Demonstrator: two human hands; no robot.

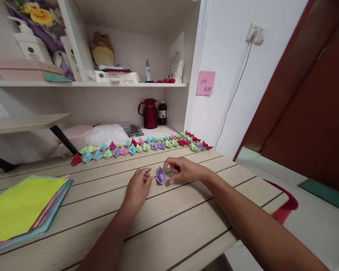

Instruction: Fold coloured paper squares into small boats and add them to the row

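A small purple folded paper boat [161,175] rests on the wooden tabletop, between my two hands. My left hand [138,186] is just left of it, fingers loosely bent, thumb and index tips slightly apart, holding nothing. On the other side, my right hand [185,170] arches with index finger and thumb spread, the index tip very close to the boat; I cannot tell whether it touches. Behind them, several more paper boats in many colours stand in rows along the table's back edge, among them a red boat [76,159] at the left end and a green boat [195,147] towards the right.
A stack of coloured paper [25,207], yellow on top, lies at the left. A black-legged raised stand [28,122] is at the back left. Beyond the boats are a red jug [150,114], a dark bottle [162,113] and a white plastic bag [106,134] under a shelf [87,84].
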